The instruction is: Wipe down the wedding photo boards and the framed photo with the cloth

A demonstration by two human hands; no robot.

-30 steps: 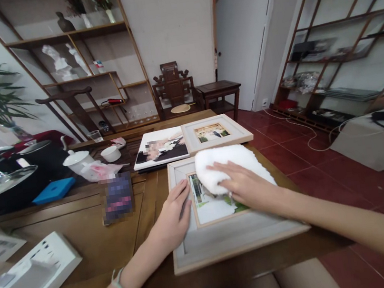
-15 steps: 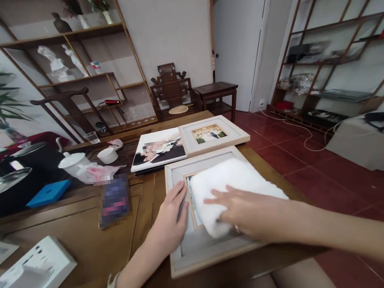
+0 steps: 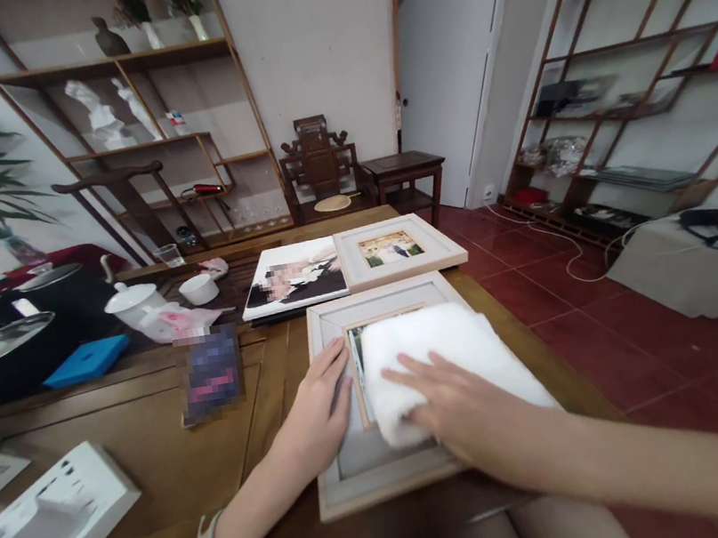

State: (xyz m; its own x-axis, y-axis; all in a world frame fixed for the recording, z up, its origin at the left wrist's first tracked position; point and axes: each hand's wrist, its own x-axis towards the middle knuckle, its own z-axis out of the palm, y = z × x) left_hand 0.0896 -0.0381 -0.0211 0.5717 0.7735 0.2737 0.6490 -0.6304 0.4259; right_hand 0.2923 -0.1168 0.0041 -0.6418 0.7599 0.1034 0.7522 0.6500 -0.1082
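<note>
A light wood picture frame (image 3: 396,477) lies flat on the table before me, with a wide pale mat around a small photo. My left hand (image 3: 316,410) rests flat on the left of the frame, fingers outstretched and holding nothing. A folded white towel (image 3: 436,334) covers most of the photo and hangs past the frame's right side. My right hand (image 3: 450,399) is on the towel, fingers spread over its top and the thumb side tucked at its near fold, which is partly hidden.
Behind lie a second framed photo (image 3: 436,244) and a photo panel (image 3: 257,307). To the left are a white box insert (image 3: 92,516), a blue box (image 3: 86,361), a pixelated packet (image 3: 213,376), a white teapot (image 3: 135,302) and a dark pot (image 3: 13,348). The table's right edge borders red floor tiles.
My right hand and the towel have shifted slightly to the right over the frame, showing a bit more of the photo's upper left. My left hand has stayed in place.
</note>
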